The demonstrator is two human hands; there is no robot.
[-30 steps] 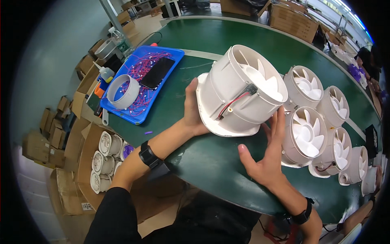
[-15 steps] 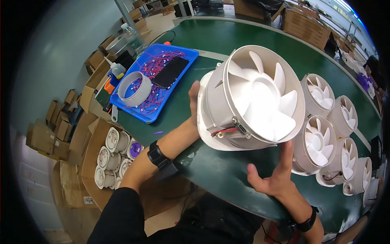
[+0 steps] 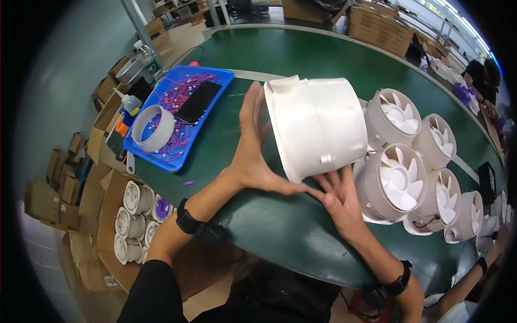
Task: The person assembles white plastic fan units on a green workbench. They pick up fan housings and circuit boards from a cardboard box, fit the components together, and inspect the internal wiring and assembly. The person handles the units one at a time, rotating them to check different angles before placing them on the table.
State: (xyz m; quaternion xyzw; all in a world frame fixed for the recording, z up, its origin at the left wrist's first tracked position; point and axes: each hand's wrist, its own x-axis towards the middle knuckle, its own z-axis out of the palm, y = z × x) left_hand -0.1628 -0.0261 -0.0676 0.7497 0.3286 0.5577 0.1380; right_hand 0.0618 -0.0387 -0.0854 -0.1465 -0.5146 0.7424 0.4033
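Observation:
A white round fan housing [image 3: 318, 126] is held up over the table on its side, flange to the left and plain side wall toward me; its blades are hidden. My right hand [image 3: 342, 202] supports it from below, fingers partly hidden behind the wall. Beside the flange, my left hand [image 3: 253, 148] is spread, thumb stretched under the lower rim and fingers up; they are slightly blurred. Whether it touches the flange is hard to see. Just right of the held housing stand several like fans, the nearest fan [image 3: 396, 183] with its blades facing up.
A blue tray [image 3: 182, 156] on the green table [image 3: 269, 231] holds red wires, a black phone [image 3: 198, 102] and a white ring [image 3: 154, 129]. At left, a carton [image 3: 107, 215] contains several white round parts. Another person's arm [image 3: 474, 277] enters at lower right.
The fan housing has been turned so its bladed face points away and its side wall shows. My left hand has come off its back and spread; my right hand has moved up under it.

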